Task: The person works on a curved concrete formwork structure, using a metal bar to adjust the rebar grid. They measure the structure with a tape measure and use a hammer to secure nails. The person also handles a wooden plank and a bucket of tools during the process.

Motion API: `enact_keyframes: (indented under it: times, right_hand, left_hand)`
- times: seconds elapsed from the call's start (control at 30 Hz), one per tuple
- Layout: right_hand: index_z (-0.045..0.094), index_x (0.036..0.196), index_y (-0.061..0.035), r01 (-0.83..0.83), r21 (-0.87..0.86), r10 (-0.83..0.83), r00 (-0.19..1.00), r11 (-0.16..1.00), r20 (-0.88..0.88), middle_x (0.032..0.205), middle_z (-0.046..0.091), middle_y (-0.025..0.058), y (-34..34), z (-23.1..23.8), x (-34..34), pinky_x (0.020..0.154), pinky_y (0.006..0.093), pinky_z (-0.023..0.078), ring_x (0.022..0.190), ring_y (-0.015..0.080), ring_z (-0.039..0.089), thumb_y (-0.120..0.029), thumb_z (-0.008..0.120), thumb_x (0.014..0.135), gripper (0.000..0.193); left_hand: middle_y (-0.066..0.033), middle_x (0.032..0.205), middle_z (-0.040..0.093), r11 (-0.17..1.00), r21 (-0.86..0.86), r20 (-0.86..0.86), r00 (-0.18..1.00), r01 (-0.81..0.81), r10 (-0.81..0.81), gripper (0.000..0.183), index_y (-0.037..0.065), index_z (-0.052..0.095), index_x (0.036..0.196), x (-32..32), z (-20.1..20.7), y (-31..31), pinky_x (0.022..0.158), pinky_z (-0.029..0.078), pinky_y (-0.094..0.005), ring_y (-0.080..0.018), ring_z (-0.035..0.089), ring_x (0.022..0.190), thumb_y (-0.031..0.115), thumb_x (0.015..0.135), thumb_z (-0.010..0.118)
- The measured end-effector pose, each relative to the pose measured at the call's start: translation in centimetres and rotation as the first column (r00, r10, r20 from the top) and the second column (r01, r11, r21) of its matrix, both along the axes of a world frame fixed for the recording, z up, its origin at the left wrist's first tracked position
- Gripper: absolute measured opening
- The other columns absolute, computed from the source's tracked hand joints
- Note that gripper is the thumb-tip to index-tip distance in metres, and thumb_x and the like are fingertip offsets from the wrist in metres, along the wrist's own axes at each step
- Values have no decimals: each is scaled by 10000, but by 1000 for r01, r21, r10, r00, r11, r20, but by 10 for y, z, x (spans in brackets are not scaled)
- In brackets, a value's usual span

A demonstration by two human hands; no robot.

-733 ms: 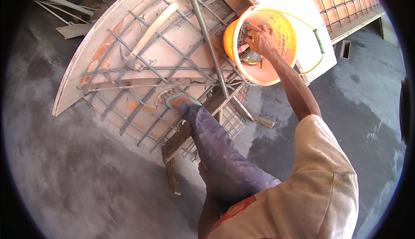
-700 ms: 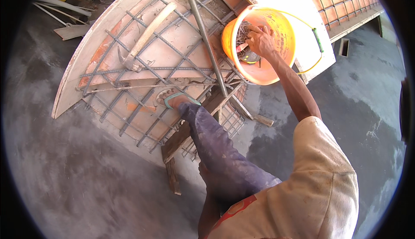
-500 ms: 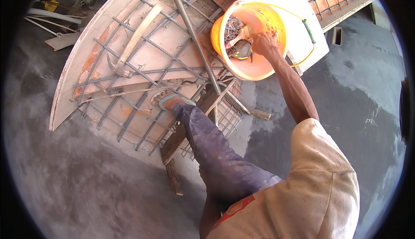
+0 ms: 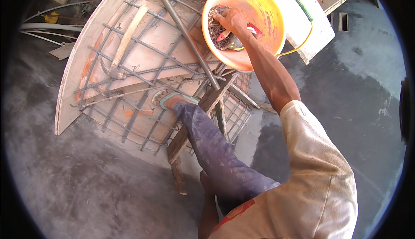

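My right hand [image 4: 233, 20] is down inside an orange bucket [image 4: 266, 14], over a heap of nails [image 4: 214, 29]. Its fingers are curled and partly hidden, and I cannot make out what they grip. Close under the hand lie a brush with a red handle [image 4: 223, 35] and a dark, rounded tool with yellow marks [image 4: 236, 44], perhaps a tape measure. The bucket's yellow wire handle with a green grip [image 4: 304, 8] hangs out to the right. A claw hammer [image 4: 129, 38] with a wooden handle rests on the rebar grid to the left. My left hand is out of view.
A grid of rebar [image 4: 166, 58] covers the curved formwork [image 4: 69, 87], with a metal pipe [image 4: 183, 30] slanting across it. My sandalled foot [image 4: 169, 99] stands on the grid by a wooden beam [image 4: 207, 102]. Pale pipes [image 4: 52, 26] and scraps lie at the upper left.
My right hand has moved left inside the bucket, from its right side over the brush to the nails. The whole view has shifted slightly.
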State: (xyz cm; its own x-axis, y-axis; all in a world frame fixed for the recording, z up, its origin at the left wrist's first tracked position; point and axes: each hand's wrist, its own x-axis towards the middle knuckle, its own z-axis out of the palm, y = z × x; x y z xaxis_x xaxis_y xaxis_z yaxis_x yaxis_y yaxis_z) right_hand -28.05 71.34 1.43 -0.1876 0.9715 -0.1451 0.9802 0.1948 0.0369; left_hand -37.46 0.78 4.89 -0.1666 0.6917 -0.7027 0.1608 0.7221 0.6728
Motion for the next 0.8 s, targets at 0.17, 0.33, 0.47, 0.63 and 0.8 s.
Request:
enact_keyframes:
  times: [0.17,0.33,0.47,0.63,0.8]
  right_hand:
    - [765,954,-23,108,-417,-362,716,903,-597,880,760,80,2,26,-7,727,397,573,826,212,717,-347,779,948,324]
    - [775,965,-60,216,-411,-463,357,886,-811,888,753,43,13,26,68,635,280,538,753,110,679,-235,772,979,176]
    - [773,1075,-74,317,-501,-589,320,805,-742,1004,766,34,3,59,40,717,299,570,871,132,717,-222,755,991,171]
    - [755,1130,-45,150,-596,-614,153,789,-774,1045,768,55,1,70,62,761,288,592,922,137,729,-171,715,1015,175]
    - [748,1131,-33,107,-607,-617,125,787,-777,1055,770,63,-9,79,54,772,277,607,927,137,736,-145,694,1027,162]
  left_hand:
    - [-251,1158,692,995,-82,-10,998,-56,55,517,-36,657,1204,5,-31,-44,958,519,-484,-420,660,1130,357,886,765]
    - [-252,1181,693,996,-84,23,1000,13,-11,488,-47,652,1210,13,-40,-54,942,534,-474,-410,677,1107,354,940,720]
    - [-251,1173,697,998,-56,-75,997,-8,4,439,-69,655,1209,3,-37,-54,941,540,-474,-405,685,1103,316,995,650]
    - [-244,1162,708,974,-216,-12,997,-71,70,392,-60,666,1215,-4,-9,-13,956,543,-453,-386,695,1113,274,1020,606]
    - [-233,1179,718,948,-299,-35,994,-112,106,348,-31,668,1233,-6,-2,-2,966,546,-436,-375,706,1130,229,1014,597]
